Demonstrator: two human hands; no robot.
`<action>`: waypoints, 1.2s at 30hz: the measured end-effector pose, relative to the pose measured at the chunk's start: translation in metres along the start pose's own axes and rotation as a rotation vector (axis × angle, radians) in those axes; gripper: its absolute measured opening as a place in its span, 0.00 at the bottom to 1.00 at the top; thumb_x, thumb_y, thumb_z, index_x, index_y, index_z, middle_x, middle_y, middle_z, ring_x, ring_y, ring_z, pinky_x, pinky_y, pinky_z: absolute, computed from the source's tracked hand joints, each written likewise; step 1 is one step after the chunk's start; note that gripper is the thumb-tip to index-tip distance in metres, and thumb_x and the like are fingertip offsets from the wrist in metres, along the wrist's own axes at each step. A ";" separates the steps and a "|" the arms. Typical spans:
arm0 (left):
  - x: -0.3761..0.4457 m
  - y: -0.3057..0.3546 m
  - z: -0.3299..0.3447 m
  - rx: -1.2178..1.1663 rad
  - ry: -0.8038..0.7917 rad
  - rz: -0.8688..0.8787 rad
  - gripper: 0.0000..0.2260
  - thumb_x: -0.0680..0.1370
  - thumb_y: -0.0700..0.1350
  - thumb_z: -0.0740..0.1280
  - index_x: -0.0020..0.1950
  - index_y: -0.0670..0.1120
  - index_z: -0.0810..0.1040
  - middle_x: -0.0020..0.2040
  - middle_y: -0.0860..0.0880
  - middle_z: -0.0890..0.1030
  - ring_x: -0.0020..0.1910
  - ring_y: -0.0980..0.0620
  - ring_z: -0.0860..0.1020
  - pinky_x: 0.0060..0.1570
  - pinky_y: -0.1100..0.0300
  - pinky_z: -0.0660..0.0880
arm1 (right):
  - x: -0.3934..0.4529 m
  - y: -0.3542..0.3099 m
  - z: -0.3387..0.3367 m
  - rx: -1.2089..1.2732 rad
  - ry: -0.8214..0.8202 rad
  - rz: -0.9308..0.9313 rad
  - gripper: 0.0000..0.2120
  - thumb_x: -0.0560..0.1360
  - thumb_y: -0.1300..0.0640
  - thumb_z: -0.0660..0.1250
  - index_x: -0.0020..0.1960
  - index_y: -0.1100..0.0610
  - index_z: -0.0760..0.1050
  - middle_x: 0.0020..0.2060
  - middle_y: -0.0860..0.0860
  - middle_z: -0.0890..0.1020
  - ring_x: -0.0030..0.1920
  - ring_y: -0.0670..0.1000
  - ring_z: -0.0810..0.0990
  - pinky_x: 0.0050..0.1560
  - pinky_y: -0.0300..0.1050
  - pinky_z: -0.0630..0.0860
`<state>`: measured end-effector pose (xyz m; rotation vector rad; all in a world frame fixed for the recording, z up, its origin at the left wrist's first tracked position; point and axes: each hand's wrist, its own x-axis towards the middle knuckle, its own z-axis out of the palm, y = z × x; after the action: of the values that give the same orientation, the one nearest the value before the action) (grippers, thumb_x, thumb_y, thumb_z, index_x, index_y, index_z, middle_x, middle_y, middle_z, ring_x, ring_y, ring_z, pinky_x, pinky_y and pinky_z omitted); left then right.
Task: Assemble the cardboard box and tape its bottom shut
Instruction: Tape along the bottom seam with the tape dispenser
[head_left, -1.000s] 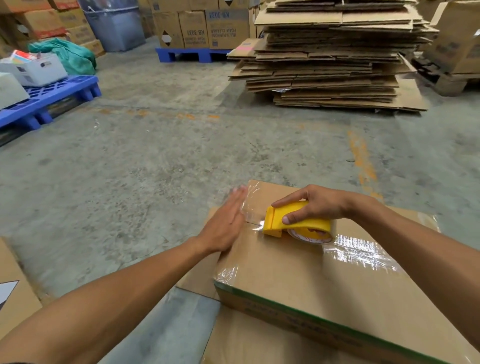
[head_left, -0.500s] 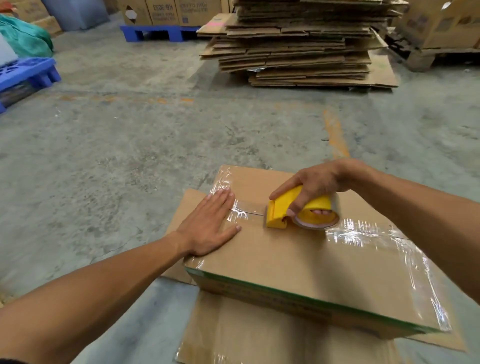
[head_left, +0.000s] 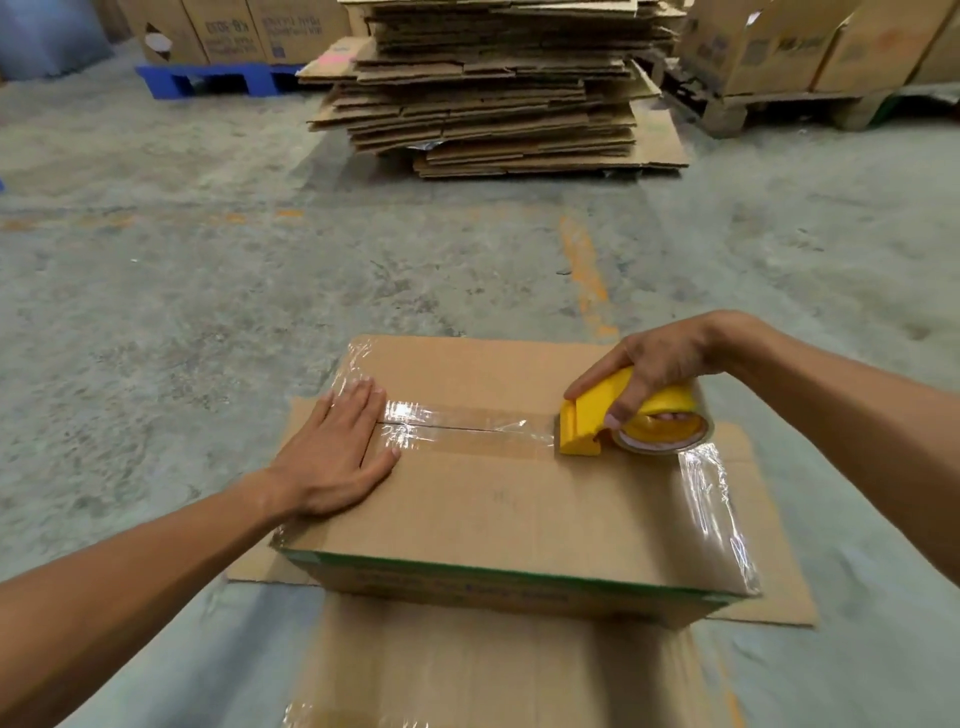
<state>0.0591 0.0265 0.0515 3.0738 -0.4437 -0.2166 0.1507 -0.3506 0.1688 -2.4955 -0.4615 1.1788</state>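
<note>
A brown cardboard box (head_left: 519, 514) stands upside down on the floor, its bottom flaps closed and facing up. My left hand (head_left: 337, 452) presses flat on the left end of the centre seam, fingers straight. My right hand (head_left: 654, 364) grips a yellow tape dispenser (head_left: 597, 421) with a roll of clear tape, resting on the seam towards the right. A strip of clear tape (head_left: 462, 426) runs along the seam from my left hand to the dispenser. Older clear tape shines on the box's right edge.
The box's open flaps (head_left: 769, 582) spread on the concrete floor around it, one towards me. A tall stack of flattened cardboard (head_left: 493, 88) lies ahead. Printed boxes sit on a blue pallet (head_left: 218, 80) at the back left, more on a wooden pallet (head_left: 779, 109) at the back right.
My right hand has drawn the dispenser rightwards along the seam, laying down tape. My left hand went from edge-on to flat at the seam's left end. The camera has tilted lower.
</note>
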 end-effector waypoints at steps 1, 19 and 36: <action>0.004 0.013 -0.004 0.021 0.007 0.012 0.38 0.77 0.68 0.41 0.79 0.46 0.37 0.79 0.47 0.36 0.77 0.52 0.34 0.76 0.51 0.35 | -0.001 0.000 0.001 0.009 -0.002 0.000 0.25 0.65 0.47 0.79 0.59 0.32 0.78 0.56 0.40 0.79 0.55 0.47 0.78 0.55 0.44 0.78; 0.058 0.187 0.011 -0.158 0.033 0.115 0.40 0.78 0.66 0.47 0.79 0.42 0.37 0.81 0.46 0.40 0.79 0.52 0.38 0.76 0.53 0.37 | -0.002 0.015 0.003 0.175 -0.088 -0.105 0.28 0.70 0.59 0.77 0.66 0.41 0.76 0.33 0.52 0.83 0.25 0.51 0.77 0.31 0.43 0.79; 0.060 0.185 0.014 -0.062 0.008 0.118 0.38 0.78 0.68 0.42 0.79 0.47 0.35 0.79 0.50 0.35 0.77 0.55 0.34 0.77 0.54 0.39 | -0.091 0.141 -0.015 0.155 -0.046 0.035 0.29 0.63 0.49 0.80 0.61 0.33 0.77 0.56 0.47 0.81 0.55 0.54 0.80 0.50 0.47 0.81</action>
<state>0.0620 -0.1683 0.0384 2.9747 -0.6044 -0.2098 0.1285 -0.5175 0.1776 -2.3575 -0.3259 1.2379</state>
